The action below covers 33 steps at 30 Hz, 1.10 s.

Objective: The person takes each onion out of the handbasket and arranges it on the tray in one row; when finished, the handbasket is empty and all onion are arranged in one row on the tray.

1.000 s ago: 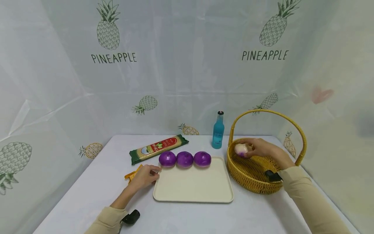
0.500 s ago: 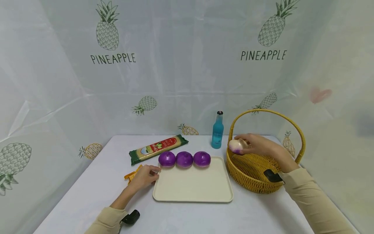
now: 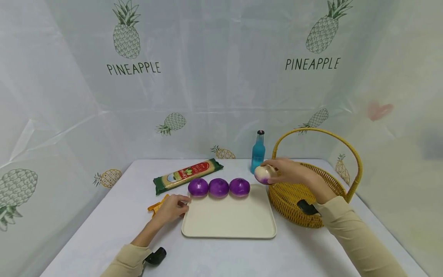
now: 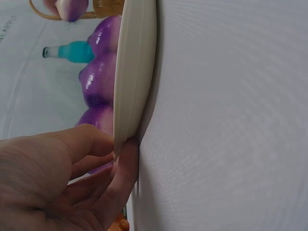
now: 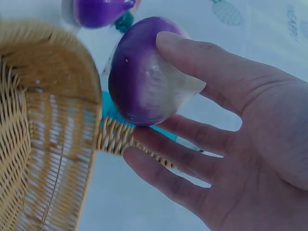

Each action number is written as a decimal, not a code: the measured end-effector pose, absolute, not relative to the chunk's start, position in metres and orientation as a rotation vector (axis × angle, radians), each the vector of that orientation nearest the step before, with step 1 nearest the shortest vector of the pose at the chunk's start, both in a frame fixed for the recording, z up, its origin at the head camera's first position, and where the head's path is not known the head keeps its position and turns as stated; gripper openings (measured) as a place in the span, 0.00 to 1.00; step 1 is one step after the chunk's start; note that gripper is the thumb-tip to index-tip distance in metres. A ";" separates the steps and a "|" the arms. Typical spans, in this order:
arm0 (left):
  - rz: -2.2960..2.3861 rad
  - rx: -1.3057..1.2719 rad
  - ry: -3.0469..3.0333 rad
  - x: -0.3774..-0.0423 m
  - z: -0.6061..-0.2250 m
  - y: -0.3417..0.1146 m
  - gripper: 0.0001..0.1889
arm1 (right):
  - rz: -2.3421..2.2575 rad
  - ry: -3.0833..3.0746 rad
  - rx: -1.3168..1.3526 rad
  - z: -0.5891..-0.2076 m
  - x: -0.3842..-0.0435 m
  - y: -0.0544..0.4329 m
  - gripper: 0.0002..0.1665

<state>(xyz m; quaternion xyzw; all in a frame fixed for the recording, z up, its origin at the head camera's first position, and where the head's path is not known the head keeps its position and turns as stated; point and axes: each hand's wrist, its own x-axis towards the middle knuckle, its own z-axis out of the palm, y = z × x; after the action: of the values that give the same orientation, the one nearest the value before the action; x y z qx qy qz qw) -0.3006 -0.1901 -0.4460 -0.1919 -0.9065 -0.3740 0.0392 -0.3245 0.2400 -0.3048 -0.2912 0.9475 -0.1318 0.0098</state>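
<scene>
My right hand (image 3: pixel 288 170) holds a purple-and-white turnip (image 3: pixel 265 174) in the air between the wicker basket (image 3: pixel 294 215) and the tray. In the right wrist view, thumb and fingers grip this turnip (image 5: pixel 144 72) from its white side. With my left hand (image 3: pixel 171 209) I pinch the left rim of the cream tray (image 3: pixel 228 221). The left wrist view has the thumb above the tray edge (image 4: pixel 134 62) and fingers below it. Along the tray's back edge sit three purple turnips in a row: left (image 3: pixel 198 187), middle (image 3: pixel 219 188) and right (image 3: pixel 239 187).
Behind the tray lies a green-ended pasta packet (image 3: pixel 188 175). A bottle of blue liquid (image 3: pixel 257 154) stands at the back, left of the basket. The basket's tall handle (image 3: pixel 318 130) arches upward. An orange object (image 3: pixel 155 207) lies partly behind my left hand.
My right hand has lifted the turnip out of the basket and carried it left, past the basket's rim toward the tray. The left hand stays at the tray's edge.
</scene>
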 end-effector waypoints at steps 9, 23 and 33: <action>-1.107 -0.573 -2.780 -0.302 -0.445 -0.189 0.16 | -0.416 2.915 -0.920 -0.311 -0.332 0.219 0.34; -1.152 -0.556 -2.782 -0.303 -0.447 -0.188 0.16 | -0.408 2.876 -0.863 -0.327 -0.340 0.212 0.35; -1.157 -0.498 -2.829 -0.299 -0.444 -0.187 0.17 | -0.364 2.868 -0.917 -0.334 -0.341 0.209 0.34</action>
<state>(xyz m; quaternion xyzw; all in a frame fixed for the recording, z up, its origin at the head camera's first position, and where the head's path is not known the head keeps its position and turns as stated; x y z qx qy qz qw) -0.2989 -0.1868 -0.4445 -0.1609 -0.9133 -0.3734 0.0223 -0.3413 0.2088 -0.3337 -0.3020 0.9442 -0.1199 0.0540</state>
